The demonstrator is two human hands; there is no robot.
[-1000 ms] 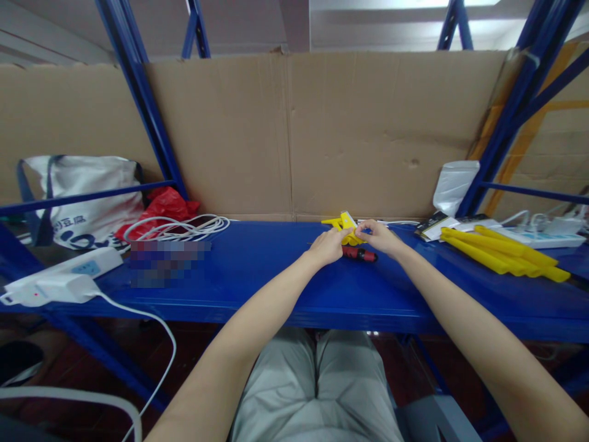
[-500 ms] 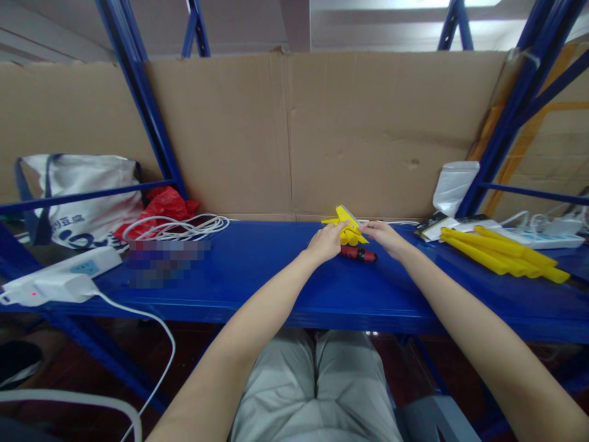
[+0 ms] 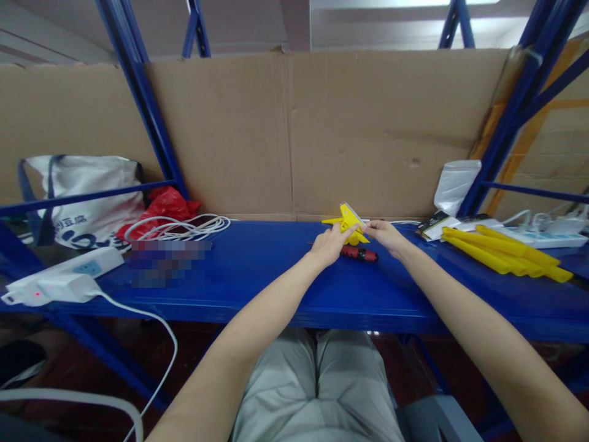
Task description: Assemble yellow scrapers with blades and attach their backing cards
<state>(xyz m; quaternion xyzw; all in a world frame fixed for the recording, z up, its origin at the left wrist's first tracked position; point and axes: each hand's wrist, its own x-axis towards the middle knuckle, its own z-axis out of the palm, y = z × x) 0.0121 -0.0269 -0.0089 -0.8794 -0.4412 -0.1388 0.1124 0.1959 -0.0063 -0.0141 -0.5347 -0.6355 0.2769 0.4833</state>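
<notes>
You sit before a blue metal shelf (image 3: 257, 276) that runs across the whole view. Behind it, a wall of brown cardboard sheets (image 3: 368, 135) closes the back, with an upright seam near the middle. Slanted blue steel posts (image 3: 142, 104) rise on the left and also on the right (image 3: 519, 98), and a thin blue rail (image 3: 83, 197) crosses low on the left. Above the cardboard you see a pale grey ceiling (image 3: 248, 24) and a bright strip of light (image 3: 400, 3). Under the shelf, the floor (image 3: 193, 350) is dark and reddish.
</notes>
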